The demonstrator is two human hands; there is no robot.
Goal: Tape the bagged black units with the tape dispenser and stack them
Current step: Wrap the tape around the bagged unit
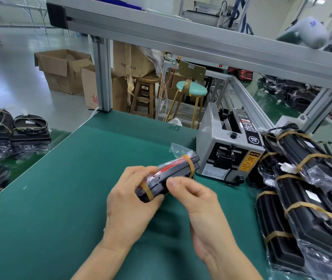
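Green matting covers the desk [80,168] where, near its right edge beside the tape dispenser [229,150], your left hand [132,201] grips the bagged black unit [173,174] while your right hand [199,201] pinches its slippery film, so hold the rigid-looking edges.

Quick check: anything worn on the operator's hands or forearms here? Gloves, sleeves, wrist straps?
Nothing worn that shows. The left hand and right hand are bare, no gloves. Both forearms are uncovered to the frame edge: no sleeves, watch or strap visible.
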